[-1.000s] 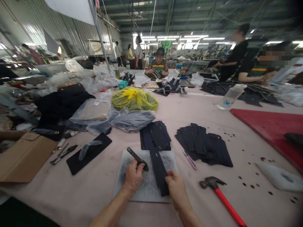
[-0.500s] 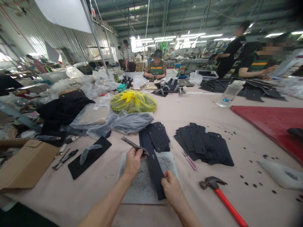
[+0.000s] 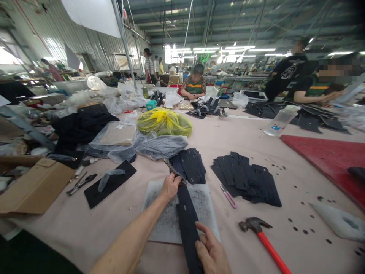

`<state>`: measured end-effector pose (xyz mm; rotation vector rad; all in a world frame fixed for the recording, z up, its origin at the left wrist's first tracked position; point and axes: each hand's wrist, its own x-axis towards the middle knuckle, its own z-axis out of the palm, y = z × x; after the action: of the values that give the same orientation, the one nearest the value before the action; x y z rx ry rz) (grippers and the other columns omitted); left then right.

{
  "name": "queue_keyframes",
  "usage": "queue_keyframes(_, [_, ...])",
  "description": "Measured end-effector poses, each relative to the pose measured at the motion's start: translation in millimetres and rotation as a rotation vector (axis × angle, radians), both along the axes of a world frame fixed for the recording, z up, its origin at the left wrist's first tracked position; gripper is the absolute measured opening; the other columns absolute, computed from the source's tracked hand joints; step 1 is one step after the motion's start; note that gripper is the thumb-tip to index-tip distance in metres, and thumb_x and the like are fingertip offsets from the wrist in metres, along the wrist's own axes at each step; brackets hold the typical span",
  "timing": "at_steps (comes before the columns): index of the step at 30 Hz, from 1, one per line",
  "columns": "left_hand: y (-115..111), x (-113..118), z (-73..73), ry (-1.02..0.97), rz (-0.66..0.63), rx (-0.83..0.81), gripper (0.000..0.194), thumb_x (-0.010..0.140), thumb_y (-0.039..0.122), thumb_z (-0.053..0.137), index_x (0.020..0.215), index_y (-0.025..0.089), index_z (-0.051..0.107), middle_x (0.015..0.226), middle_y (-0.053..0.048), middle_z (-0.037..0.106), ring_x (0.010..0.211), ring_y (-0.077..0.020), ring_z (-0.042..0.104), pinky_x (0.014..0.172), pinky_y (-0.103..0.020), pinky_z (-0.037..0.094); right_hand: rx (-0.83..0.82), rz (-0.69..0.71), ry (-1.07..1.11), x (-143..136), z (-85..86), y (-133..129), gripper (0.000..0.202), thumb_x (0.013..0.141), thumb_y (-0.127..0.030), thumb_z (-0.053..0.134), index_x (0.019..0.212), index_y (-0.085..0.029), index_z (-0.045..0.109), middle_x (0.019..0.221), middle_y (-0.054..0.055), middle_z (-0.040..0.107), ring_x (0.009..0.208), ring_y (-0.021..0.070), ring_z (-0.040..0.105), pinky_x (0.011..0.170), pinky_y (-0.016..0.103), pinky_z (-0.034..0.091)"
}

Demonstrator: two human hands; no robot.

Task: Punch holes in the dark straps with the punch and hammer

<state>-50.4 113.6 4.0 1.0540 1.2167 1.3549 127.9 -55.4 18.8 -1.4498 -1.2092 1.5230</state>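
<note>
Left hand (image 3: 170, 186): closed around a slim metal punch (image 3: 172, 170), tip at the strip's far end.
Right hand (image 3: 212, 252): fingers flat, pinning the near end.
Black strip (image 3: 186, 217): on the grey pad (image 3: 171, 224), centre; looks light, thin, flexible; best held by its ends.
Surface: pale table (image 3: 85, 228), hammer (image 3: 264, 238) right.
Room: busy workshop.

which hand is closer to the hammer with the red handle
Right. The right hand lies just left of the hammer, pressing the black strip; the left hand is farther off, up-left.

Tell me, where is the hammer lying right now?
The hammer with the red handle lies on the table at the lower right of the head view, right of the grey pad, untouched by either hand.
</note>
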Motion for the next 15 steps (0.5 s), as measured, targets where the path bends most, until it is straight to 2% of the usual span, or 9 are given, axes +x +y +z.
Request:
queue_keyframes(4, [-1.4, -0.4, 3.4, -0.015, 0.059, 0.015, 0.017, 0.074, 0.032, 0.067, 0.077, 0.015, 0.062, 0.069, -0.001, 0.066, 0.065, -0.016, 0.063, 0.065, -0.025, 0.052, 0.011, -0.081, -0.127, 34.0, -0.5, 3.8, 0.064, 0.08, -0.055, 0.049, 0.129, -0.014, 0.05, 0.067, -0.002, 0.054, 0.06, 0.0188, 0.053, 0.056, 0.027, 0.041])
queue_keyframes(8, [-4.3, -8.7, 9.9, -0.065, 0.098, 0.014, 0.02, 0.076, 0.034, 0.064, 0.082, 0.015, 0.061, 0.074, -0.002, 0.068, 0.068, -0.017, 0.065, 0.07, -0.029, 0.055, 0.082, -0.055, -0.443, 44.5, -1.8, 9.8, 0.052, 0.086, -0.046, 0.039, 0.126, -0.016, 0.052, 0.064, -0.001, 0.054, 0.058, 0.0203, 0.055, 0.057, 0.029, 0.04])
queue_keyframes(11, [-15.5, -16.6, 15.3, -0.081, 0.086, 0.001, 0.021, 0.075, 0.034, 0.065, 0.08, 0.014, 0.062, 0.072, -0.003, 0.067, 0.066, -0.0175, 0.065, 0.07, -0.031, 0.056, 0.13, 0.037, -0.579, 23.5, -5.9, 6.8, 0.049, 0.089, -0.035, 0.03, 0.131, -0.017, 0.05, 0.076, 0.005, 0.065, 0.069, 0.0223, 0.062, 0.065, 0.03, 0.043])
queue_keyframes(15, [-31.7, -19.5, 18.0, -0.078, 0.076, -0.017, 0.021, 0.074, 0.033, 0.067, 0.08, 0.013, 0.062, 0.073, -0.004, 0.068, 0.067, -0.018, 0.066, 0.069, -0.031, 0.057, 0.141, 0.213, -0.634, -26.4, -7.9, 3.7, 0.05, 0.087, -0.023, 0.034, 0.132, -0.014, 0.052, 0.098, 0.012, 0.07, 0.093, 0.0245, 0.065, 0.08, 0.03, 0.044])
